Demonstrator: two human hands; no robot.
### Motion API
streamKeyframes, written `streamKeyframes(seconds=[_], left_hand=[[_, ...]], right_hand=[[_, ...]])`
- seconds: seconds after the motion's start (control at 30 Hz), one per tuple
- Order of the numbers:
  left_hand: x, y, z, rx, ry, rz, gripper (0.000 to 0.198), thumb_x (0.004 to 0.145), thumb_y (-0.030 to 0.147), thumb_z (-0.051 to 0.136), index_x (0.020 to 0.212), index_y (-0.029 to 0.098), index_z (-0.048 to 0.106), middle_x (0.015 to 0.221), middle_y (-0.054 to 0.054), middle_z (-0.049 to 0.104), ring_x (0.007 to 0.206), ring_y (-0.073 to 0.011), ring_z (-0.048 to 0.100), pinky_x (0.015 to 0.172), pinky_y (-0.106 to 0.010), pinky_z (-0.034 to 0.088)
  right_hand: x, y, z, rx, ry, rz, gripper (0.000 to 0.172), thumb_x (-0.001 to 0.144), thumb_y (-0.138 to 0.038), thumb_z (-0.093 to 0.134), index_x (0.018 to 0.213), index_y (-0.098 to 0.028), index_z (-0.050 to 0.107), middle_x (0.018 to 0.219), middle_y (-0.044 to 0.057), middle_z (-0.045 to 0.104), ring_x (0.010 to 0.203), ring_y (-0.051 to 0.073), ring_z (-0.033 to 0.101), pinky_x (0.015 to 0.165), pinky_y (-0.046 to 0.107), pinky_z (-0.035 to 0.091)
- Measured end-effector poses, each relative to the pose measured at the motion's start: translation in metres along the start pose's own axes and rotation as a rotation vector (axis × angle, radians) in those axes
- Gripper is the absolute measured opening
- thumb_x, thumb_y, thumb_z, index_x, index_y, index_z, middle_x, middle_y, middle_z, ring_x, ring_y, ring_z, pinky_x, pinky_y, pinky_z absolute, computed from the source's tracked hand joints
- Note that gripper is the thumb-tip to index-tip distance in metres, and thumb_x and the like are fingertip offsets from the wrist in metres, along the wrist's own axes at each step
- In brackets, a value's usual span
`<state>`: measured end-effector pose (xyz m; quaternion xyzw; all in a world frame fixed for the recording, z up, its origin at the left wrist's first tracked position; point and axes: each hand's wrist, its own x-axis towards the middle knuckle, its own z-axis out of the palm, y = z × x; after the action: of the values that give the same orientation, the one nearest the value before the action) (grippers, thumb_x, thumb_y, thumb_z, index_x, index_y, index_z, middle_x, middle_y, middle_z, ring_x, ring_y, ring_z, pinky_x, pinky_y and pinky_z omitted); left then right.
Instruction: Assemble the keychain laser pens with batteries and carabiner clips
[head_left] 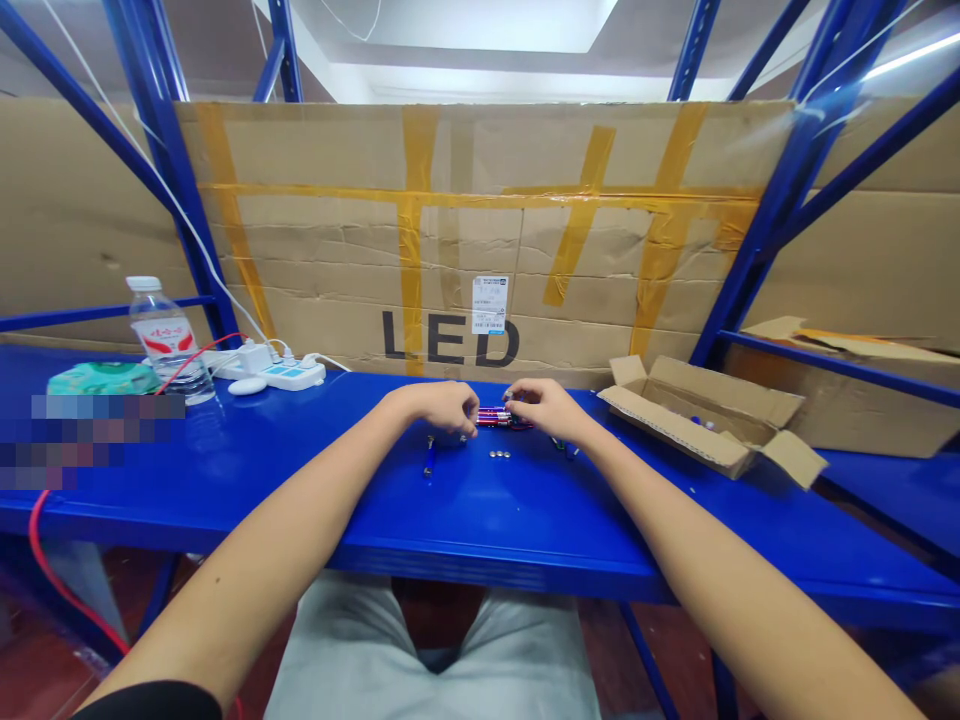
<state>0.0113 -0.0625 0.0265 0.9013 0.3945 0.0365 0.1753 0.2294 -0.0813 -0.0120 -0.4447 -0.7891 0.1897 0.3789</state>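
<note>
Several slim metallic red and purple tubes point(493, 417) lie side by side on the blue table, between my two hands. My left hand point(448, 408) is closed at their left end, its fingers curled; what they hold, if anything, is hidden. At the right end, my right hand point(553, 407) pinches a small silvery piece too small to name. In front of the tubes sit three small silver button cells point(499, 455) in a row. A short blue tube point(429, 457) lies just below my left hand. Small dark parts point(568, 450) are partly covered by my right hand.
An open cardboard box point(675, 425) with small items inside stands at right. At left are a water bottle point(169, 340), a green packet point(101, 378) and a white power strip point(289, 373) with cables. A large cardboard panel point(337, 270) and blue rack posts rise behind.
</note>
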Motion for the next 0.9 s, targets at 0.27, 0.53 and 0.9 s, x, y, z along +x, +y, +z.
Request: streamKeyframes(seconds=[0.27,0.53,0.9], left_hand=[[0.005,-0.004,0.010,-0.009,-0.005,-0.008,0.007,0.065,0.014,0.060,0.068,0.017,0.066,0.058,-0.001,0.063,0.053,-0.0136,0.056,0.052,-0.023,0.040],[0.017,0.004,0.011,-0.255,0.572,0.218,0.013,0.076,0.019,0.057,0.080,0.014,0.068,0.076,-0.004,0.069,0.071,-0.0131,0.060,0.066,-0.024,0.046],[0.016,0.013,0.015,-0.487,0.512,0.199,0.009,0.076,0.016,0.057,0.072,0.012,0.064,0.056,0.002,0.057,0.052,-0.0086,0.050,0.053,-0.022,0.038]], right_hand=[[-0.001,-0.003,0.000,-0.086,-0.025,-0.032,0.026,0.080,-0.025,0.052,0.094,-0.014,0.071,0.083,0.005,0.070,0.069,0.016,0.058,0.065,0.027,0.044],[0.002,-0.003,0.004,-0.180,-0.025,-0.140,0.024,0.089,-0.020,0.044,0.097,-0.017,0.067,0.094,0.008,0.066,0.092,0.020,0.058,0.085,0.033,0.043],[-0.004,-0.004,0.014,-0.190,0.221,-0.250,0.018,0.072,-0.010,0.055,0.088,-0.019,0.054,0.089,0.005,0.058,0.083,0.019,0.054,0.074,0.031,0.043]])
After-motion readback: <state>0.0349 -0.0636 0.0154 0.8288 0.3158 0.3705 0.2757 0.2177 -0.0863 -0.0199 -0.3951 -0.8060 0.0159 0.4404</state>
